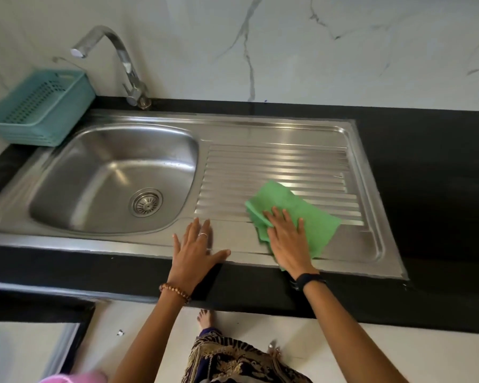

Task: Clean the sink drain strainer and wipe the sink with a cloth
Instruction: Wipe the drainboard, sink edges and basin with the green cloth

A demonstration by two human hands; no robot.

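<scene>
The cloth lies under the right hand's flat, spread fingers, stretching ahead and rightward; left hand rests open beside it.

Bright, even light, prob daylight, no hard shadows. Soft glare streaks on the ribbed stainless steel drainboard and inside the stainless sink basin. Black stone countertop reads v dark, little detail. My left hand throws a faint shadow on the counter edge. Wide-angle bend at the edges, curved chrome tap leans. Slight softness overall, pink blur bottom left corner.
</scene>
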